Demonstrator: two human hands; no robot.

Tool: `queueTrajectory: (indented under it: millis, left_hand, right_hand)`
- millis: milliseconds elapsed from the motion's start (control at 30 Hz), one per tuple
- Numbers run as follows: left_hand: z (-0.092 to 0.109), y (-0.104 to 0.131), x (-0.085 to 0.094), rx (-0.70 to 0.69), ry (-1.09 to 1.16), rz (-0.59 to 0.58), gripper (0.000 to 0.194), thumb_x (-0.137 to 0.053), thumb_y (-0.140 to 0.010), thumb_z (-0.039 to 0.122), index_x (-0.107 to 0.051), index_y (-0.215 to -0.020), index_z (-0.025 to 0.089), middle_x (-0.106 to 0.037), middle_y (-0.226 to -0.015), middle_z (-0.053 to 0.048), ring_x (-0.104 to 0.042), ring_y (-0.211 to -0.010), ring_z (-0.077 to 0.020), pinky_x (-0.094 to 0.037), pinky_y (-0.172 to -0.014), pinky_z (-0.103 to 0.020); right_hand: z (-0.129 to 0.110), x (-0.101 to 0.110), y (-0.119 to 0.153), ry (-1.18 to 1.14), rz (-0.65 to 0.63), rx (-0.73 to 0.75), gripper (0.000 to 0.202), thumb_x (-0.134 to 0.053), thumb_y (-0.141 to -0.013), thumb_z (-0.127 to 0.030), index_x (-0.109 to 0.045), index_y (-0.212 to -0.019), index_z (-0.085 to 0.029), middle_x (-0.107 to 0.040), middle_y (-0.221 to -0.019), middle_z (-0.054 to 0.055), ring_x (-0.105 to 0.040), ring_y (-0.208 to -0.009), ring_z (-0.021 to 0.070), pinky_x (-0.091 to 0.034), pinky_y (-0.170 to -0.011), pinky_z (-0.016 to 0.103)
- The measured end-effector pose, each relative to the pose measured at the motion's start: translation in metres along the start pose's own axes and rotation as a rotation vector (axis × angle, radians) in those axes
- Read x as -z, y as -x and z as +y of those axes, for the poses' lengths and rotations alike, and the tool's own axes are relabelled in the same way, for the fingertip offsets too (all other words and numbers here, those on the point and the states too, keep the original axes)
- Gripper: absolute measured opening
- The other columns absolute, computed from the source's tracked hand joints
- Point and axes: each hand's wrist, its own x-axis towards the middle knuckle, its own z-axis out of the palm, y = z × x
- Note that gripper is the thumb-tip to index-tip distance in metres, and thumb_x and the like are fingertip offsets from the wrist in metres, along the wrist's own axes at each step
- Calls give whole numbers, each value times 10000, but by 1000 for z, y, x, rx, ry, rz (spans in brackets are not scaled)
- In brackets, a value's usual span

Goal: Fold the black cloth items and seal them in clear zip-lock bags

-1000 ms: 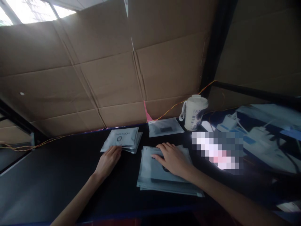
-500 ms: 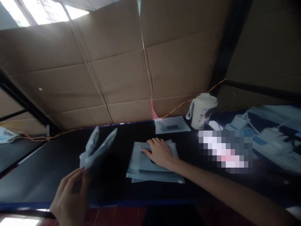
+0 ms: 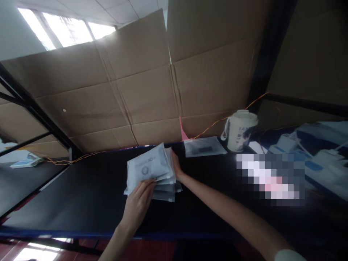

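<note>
Several frosted pouches with dark printing lie in a stack (image 3: 148, 165) on the black tabletop (image 3: 89, 195). At the stack's front edge my left hand (image 3: 141, 195) pinches the upper pouches, fingers closed on them. My right hand (image 3: 176, 163) is at the stack's right side, partly behind the pouches; its fingers are mostly hidden. Another flat pouch (image 3: 205, 146) with something dark inside rests near the back edge, apart from the stack.
A white lidded cup (image 3: 240, 131) with a strap stands at the back right. Beyond it are white power strips and plugs (image 3: 312, 159) and a pixelated patch. Cardboard panels (image 3: 146, 98) rise behind the table. A white device (image 3: 25, 162) with wires is at far left.
My left hand has brought its pouches rightward onto the stack. My right hand has slid from the top of the stack to its right side, and the stack sits further left.
</note>
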Motion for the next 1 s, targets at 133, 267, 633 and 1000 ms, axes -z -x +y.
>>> queueTrajectory:
  millis: [133,267,633,1000]
  left_hand:
    - [1,2,-6,-48,-49,-71,234,-400,-955,148,-624,-1026,159,-680,-1007,-75,-648,-905,-205,-559,-816,-354]
    - [-2,2,-4,-116,-9,-82,215,-421,-945,137,-623,-1021,149,-675,-1043,-82,-640,-956,-205,-547,-863,-354]
    - [11,21,9,-125,-7,-2,200,-518,-903,106,-622,-1062,168,-633,-1190,-115,-559,-1160,-252,-509,-922,-393]
    - [40,1,-11,-135,-42,-150,315,-545,-890,223,-569,-1201,176,-561,-1296,-155,-550,-1171,-285,-502,-919,-454]
  right_hand:
    - [5,63,-5,57,74,24,286,-453,-951,-343,-567,-1159,-182,-614,-1125,90,-619,-956,214,-527,-810,413]
    - [-17,104,28,138,33,208,235,-538,-892,-388,-627,-1054,-242,-669,-1054,68,-622,-1004,237,-472,-936,426]
    - [-29,64,78,868,-439,780,829,-603,-740,-650,-443,-1371,-137,-343,-1482,190,-260,-1385,314,-236,-1116,496]
    - [-31,99,85,863,-313,673,328,-441,-960,-269,-580,-1257,-256,-625,-1254,62,-561,-1165,229,-436,-988,420]
